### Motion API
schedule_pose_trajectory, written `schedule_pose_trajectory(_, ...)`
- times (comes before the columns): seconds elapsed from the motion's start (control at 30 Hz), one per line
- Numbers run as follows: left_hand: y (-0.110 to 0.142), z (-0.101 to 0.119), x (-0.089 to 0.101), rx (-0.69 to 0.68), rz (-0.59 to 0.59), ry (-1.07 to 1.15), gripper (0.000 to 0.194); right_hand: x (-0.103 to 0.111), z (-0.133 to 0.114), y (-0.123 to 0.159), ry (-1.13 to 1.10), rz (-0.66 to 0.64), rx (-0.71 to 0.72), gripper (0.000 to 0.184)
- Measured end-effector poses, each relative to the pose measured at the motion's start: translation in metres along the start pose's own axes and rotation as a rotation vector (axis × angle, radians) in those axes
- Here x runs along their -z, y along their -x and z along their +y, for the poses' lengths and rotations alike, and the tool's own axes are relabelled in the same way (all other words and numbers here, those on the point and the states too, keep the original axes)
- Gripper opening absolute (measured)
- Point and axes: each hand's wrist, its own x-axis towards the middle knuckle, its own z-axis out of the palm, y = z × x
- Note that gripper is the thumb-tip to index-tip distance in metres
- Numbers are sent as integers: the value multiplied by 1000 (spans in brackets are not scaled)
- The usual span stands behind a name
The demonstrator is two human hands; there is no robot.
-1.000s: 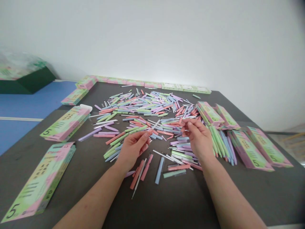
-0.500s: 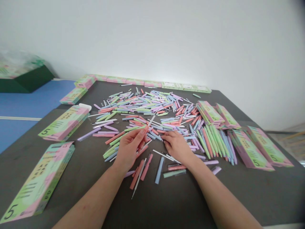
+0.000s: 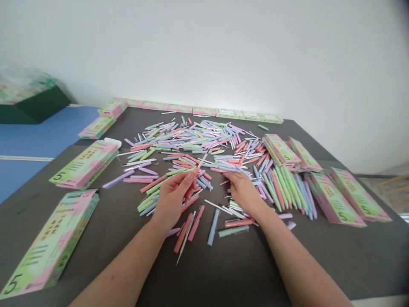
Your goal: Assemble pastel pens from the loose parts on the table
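My left hand point(image 3: 175, 194) is closed in a pinch around a red pen barrel point(image 3: 196, 171), with a pale refill point(image 3: 203, 160) slanting up out of it. To the right, my right hand point(image 3: 242, 189) lies over the near side of the heap of pastel pen parts point(image 3: 191, 138), its fingers curled. A small red pointed piece point(image 3: 224, 182) shows beside those fingertips; whether they grip it is hidden. Below the hands are loose red barrels point(image 3: 196, 223), a white refill point(image 3: 185, 238), a blue barrel point(image 3: 213, 227) and a green barrel point(image 3: 234, 231).
Green pens point(image 3: 289, 187) lie in a row at right, beside printed pen boxes point(image 3: 338, 200). More boxes stand at left, including an open-flapped box point(image 3: 87, 164) and a nearer box point(image 3: 51, 243). Boxes line the back edge point(image 3: 204, 111). A dark green bin point(image 3: 35, 104) sits at far left.
My right hand has shifted slightly right over the heap, uncovering a small red pointed piece and some parts below it. The left hand keeps its hold with little movement.
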Motion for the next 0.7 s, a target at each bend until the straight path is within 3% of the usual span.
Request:
schedule_pose_trajectory(0.2, 0, 0, 0, 9, 3, 11, 20, 2, 9, 0, -59, 35, -51, 57)
schedule_pose_trajectory(0.53, 0, 0, 1, 12, -8, 15, 19, 37, 23, 1, 2, 102, -373, 45)
schedule_pose_trajectory(0.7, 1, 1, 0, 25, -5, 3, 21, 38, 28, 2, 106, 52, -338, 44)
